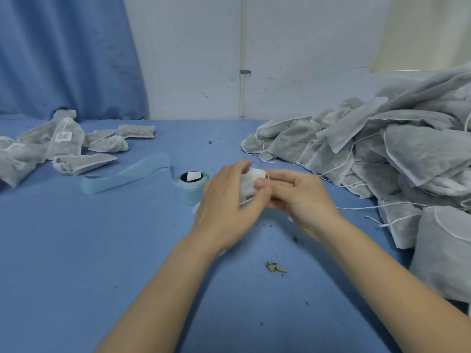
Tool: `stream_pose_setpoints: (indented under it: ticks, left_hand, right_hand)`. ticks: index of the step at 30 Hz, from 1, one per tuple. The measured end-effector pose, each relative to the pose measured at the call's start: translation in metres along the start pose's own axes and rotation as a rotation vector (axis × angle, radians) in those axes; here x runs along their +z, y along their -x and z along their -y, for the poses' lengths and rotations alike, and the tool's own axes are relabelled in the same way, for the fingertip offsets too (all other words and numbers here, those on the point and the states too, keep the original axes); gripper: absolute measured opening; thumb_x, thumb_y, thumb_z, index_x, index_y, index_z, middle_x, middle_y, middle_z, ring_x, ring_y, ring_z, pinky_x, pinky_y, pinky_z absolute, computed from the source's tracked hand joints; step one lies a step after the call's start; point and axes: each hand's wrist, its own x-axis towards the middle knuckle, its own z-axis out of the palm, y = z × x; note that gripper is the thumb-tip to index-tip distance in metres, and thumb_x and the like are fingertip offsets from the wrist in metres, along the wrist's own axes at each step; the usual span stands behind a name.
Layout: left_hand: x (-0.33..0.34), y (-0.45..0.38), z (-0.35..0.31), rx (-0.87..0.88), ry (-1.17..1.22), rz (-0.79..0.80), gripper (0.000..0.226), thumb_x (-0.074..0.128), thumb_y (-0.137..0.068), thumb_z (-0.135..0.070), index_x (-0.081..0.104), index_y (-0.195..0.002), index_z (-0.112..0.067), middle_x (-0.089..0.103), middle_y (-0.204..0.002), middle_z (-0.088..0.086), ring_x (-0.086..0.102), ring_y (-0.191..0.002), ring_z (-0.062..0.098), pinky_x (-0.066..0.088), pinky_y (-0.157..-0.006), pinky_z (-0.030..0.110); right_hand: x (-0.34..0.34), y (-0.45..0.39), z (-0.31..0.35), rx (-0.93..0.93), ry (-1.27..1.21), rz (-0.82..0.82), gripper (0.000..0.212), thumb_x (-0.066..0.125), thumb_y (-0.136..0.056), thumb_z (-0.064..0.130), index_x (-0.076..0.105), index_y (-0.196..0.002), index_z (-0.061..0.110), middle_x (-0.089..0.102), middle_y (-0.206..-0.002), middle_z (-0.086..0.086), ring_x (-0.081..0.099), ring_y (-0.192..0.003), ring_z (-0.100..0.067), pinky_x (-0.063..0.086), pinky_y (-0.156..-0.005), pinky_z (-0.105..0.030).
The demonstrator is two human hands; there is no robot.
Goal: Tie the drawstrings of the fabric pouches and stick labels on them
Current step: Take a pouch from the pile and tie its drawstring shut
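At the table's middle, my left hand [226,207] and my right hand [298,197] both grip one small white fabric pouch [248,183], which is bunched between the fingers and mostly hidden. A thin white drawstring loops by my right thumb. The label roll [190,188], pale blue with a white label showing on top, stands just left of my left hand. Its empty backing strip [127,173] trails off to the left.
A big heap of grey pouches with loose drawstrings [382,151] fills the right side. Several labelled pouches [66,141] lie at the far left. Dried leaf scraps [275,267] dot the blue cloth. A wall and a blue curtain stand behind.
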Motion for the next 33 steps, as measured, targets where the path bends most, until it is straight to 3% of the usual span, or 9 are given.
stream_pose_setpoints:
  ticks: [3, 6, 11, 14, 17, 22, 25, 28, 33]
  left_hand:
    - [-0.004, -0.001, -0.002, -0.058, 0.045, 0.052, 0.051, 0.041, -0.083, -0.055, 0.051, -0.123, -0.026, 0.058, -0.116, -0.009, 0.052, -0.108, 0.008, 0.042, -0.092, 0.029]
    - [-0.011, -0.002, 0.0, 0.03, -0.143, 0.063, 0.033, 0.046, -0.092, -0.05, 0.055, -0.115, -0.028, 0.06, -0.105, -0.008, 0.053, -0.1, 0.01, 0.04, -0.083, 0.028]
    - [-0.02, -0.005, 0.0, 0.09, -0.305, -0.003, 0.026, 0.051, -0.085, -0.055, 0.066, -0.101, -0.04, 0.054, -0.079, -0.004, 0.05, -0.081, 0.011, 0.027, -0.062, 0.021]
    - [-0.022, -0.005, 0.002, 0.065, -0.28, -0.02, 0.025, 0.054, -0.083, -0.059, 0.068, -0.092, -0.041, 0.052, -0.079, -0.005, 0.041, -0.081, 0.005, 0.029, -0.067, 0.005]
    - [-0.021, -0.006, 0.002, 0.109, -0.243, -0.02, 0.022, 0.054, -0.089, -0.045, 0.069, -0.093, -0.029, 0.057, -0.087, -0.007, 0.045, -0.083, 0.006, 0.028, -0.067, 0.014]
    - [-0.017, -0.009, 0.0, 0.135, -0.165, 0.003, 0.015, 0.05, -0.096, -0.019, 0.064, -0.09, -0.016, 0.066, -0.09, -0.003, 0.042, -0.08, 0.005, 0.027, -0.088, 0.021]
    - [-0.017, -0.009, 0.0, 0.052, -0.052, -0.007, 0.017, 0.049, -0.095, -0.016, 0.061, -0.083, -0.021, 0.067, -0.084, -0.007, 0.048, -0.082, 0.009, 0.033, -0.097, 0.026]
    - [-0.016, -0.008, -0.001, -0.072, 0.137, -0.013, 0.013, 0.052, -0.093, -0.019, 0.054, -0.085, -0.029, 0.065, -0.069, -0.019, 0.057, -0.072, 0.009, 0.046, -0.075, 0.03]
    - [-0.015, -0.007, -0.002, -0.096, 0.265, -0.093, 0.008, 0.058, -0.088, -0.022, 0.057, -0.082, -0.027, 0.064, -0.066, -0.016, 0.046, -0.052, 0.001, 0.035, -0.048, 0.01]
  right_hand:
    - [0.0, 0.001, 0.001, 0.037, -0.041, 0.115, 0.035, 0.068, -0.071, 0.018, 0.069, -0.101, 0.0, 0.074, -0.091, -0.014, 0.073, -0.082, -0.021, 0.056, -0.065, -0.022]
    - [-0.006, 0.0, 0.006, 0.08, -0.059, 0.155, 0.029, 0.064, -0.076, 0.02, 0.07, -0.097, 0.001, 0.073, -0.089, -0.016, 0.072, -0.081, -0.021, 0.057, -0.066, -0.024]
    - [-0.01, 0.0, 0.005, 0.106, 0.162, 0.14, 0.019, 0.057, -0.091, 0.019, 0.066, -0.082, 0.005, 0.065, -0.063, 0.0, 0.062, -0.064, -0.014, 0.058, -0.074, -0.026]
    - [-0.005, 0.0, 0.002, 0.18, 0.152, 0.166, 0.023, 0.049, -0.097, 0.017, 0.062, -0.08, 0.009, 0.059, -0.069, 0.003, 0.055, -0.065, -0.01, 0.055, -0.079, -0.03]
    - [0.0, -0.001, 0.004, 0.224, 0.115, 0.136, 0.021, 0.046, -0.097, 0.016, 0.063, -0.086, 0.009, 0.062, -0.082, -0.003, 0.063, -0.077, -0.013, 0.049, -0.084, -0.03]
    - [-0.001, -0.001, 0.008, 0.298, -0.22, 0.048, 0.032, 0.044, -0.094, 0.014, 0.051, -0.064, 0.011, 0.057, -0.062, -0.003, 0.065, -0.065, -0.018, 0.05, -0.086, -0.037]
    - [0.001, 0.0, 0.01, 0.324, -0.398, 0.061, 0.027, 0.044, -0.086, 0.011, 0.048, -0.06, 0.012, 0.049, -0.057, -0.001, 0.054, -0.051, -0.015, 0.052, -0.068, -0.03]
    - [0.006, 0.002, 0.015, 0.391, -0.549, 0.127, 0.016, 0.045, -0.076, 0.009, 0.046, -0.061, 0.011, 0.034, -0.053, 0.004, 0.018, -0.043, -0.007, 0.025, -0.037, -0.015]
    - [0.009, 0.003, 0.017, 0.354, -0.602, 0.049, 0.006, 0.046, -0.071, 0.01, 0.053, -0.071, 0.009, 0.022, -0.043, 0.007, 0.005, -0.045, -0.009, 0.008, -0.031, -0.016]
